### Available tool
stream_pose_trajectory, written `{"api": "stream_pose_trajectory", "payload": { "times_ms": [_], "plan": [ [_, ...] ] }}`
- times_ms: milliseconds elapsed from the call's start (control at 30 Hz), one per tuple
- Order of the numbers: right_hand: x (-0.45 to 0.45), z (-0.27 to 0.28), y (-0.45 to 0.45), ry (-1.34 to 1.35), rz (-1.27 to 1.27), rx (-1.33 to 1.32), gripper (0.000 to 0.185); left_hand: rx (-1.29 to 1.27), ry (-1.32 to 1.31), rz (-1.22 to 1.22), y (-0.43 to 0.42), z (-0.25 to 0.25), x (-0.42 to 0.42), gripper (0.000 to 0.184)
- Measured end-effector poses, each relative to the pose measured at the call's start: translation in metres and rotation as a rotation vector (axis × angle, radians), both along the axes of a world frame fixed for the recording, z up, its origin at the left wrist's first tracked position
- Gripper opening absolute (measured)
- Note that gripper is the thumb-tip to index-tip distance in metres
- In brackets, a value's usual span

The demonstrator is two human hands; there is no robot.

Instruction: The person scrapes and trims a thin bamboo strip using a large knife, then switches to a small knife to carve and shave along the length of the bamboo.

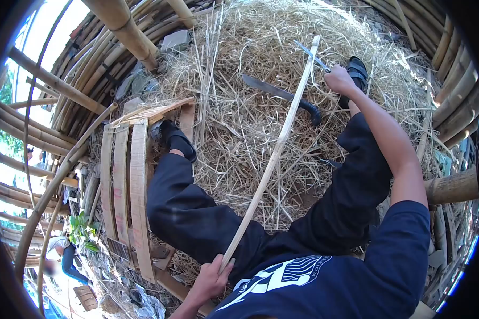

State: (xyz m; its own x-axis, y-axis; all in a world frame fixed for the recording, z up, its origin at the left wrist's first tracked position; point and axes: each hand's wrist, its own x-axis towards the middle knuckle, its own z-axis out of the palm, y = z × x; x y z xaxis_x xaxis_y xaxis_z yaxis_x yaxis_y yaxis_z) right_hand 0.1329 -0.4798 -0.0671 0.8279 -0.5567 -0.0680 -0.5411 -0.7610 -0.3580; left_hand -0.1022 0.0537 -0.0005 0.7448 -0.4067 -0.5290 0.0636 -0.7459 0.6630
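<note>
A long pale bamboo strip (278, 146) slants from my lap up over the straw. My left hand (212, 278) is closed around its lower end, near my waist. At the far end, my right hand (339, 81) grips a knife by its handle, which my fingers mostly hide. The knife's thin bluish blade (308, 51) lies across the strip near its tip; I cannot tell whether it cuts into the wood. Beneath the strip, a curved machete (269, 86) with a black wrapped handle rests on the straw between my feet.
Bamboo shavings and straw (229, 143) cover the ground. A wooden slatted crate (139, 186) stands by my left leg. Bamboo poles (125, 32) and stacked bamboo (457, 98) surround the spot. Another person (69, 260) is at the lower left, beyond the poles.
</note>
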Motion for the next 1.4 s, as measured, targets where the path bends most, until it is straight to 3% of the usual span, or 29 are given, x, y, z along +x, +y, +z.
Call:
{"api": "stream_pose_trajectory", "payload": {
  "times_ms": [133, 167, 233, 267, 333, 433, 500, 567, 600, 700, 1000, 1100, 1167, 1400],
  "plan": [
    [0.007, -0.006, -0.030, 0.050, 0.163, -0.018, 0.042, -0.006, 0.034, -0.003, 0.017, -0.016, -0.001, 0.020],
    [0.009, -0.021, -0.044, -0.009, 0.152, 0.179, 0.034, -0.033, 0.061, -0.004, 0.022, -0.018, 0.000, 0.020],
    [0.007, -0.014, -0.050, 0.329, 0.086, 0.886, 0.035, -0.028, 0.071, -0.024, 0.026, -0.024, 0.004, 0.020],
    [0.006, -0.015, -0.048, 0.329, 0.087, 0.883, 0.035, -0.030, 0.081, -0.044, 0.027, -0.026, 0.006, 0.020],
    [-0.001, -0.013, -0.039, 0.455, 0.096, 1.266, 0.041, -0.056, 0.095, -0.036, 0.028, -0.026, 0.008, 0.020],
    [-0.010, -0.006, -0.031, 0.416, 0.097, 1.387, 0.042, -0.062, 0.118, -0.016, 0.025, -0.026, 0.008, 0.020],
    [-0.004, -0.014, -0.039, 0.449, 0.043, 1.328, 0.035, -0.048, 0.119, -0.012, 0.022, -0.024, 0.010, 0.020],
    [-0.010, -0.017, -0.030, 0.188, 0.033, 0.269, 0.028, -0.018, 0.150, 0.032, 0.017, -0.018, 0.011, 0.021],
    [-0.014, 0.001, -0.020, 0.262, 0.060, 0.142, 0.037, -0.025, 0.151, 0.032, 0.017, -0.019, 0.011, 0.021],
    [-0.017, -0.005, -0.029, 0.207, 0.141, -0.158, 0.038, 0.021, 0.075, 0.038, 0.013, -0.022, 0.004, 0.023],
    [0.017, 0.012, -0.030, 0.228, 0.069, -0.354, 0.033, 0.051, -0.120, 0.027, 0.003, -0.040, -0.002, 0.024],
    [0.031, 0.002, -0.036, 0.241, 0.100, -0.356, 0.030, 0.047, -0.097, 0.090, -0.001, -0.041, -0.005, 0.028],
    [0.039, -0.006, -0.037, 0.241, 0.162, -0.377, 0.029, 0.082, -0.049, 0.124, -0.003, -0.040, -0.006, 0.016],
    [0.049, -0.033, -0.056, 0.284, 0.275, -0.405, 0.022, 0.069, 0.021, 0.153, -0.006, -0.040, -0.003, 0.014]
  ]
}}
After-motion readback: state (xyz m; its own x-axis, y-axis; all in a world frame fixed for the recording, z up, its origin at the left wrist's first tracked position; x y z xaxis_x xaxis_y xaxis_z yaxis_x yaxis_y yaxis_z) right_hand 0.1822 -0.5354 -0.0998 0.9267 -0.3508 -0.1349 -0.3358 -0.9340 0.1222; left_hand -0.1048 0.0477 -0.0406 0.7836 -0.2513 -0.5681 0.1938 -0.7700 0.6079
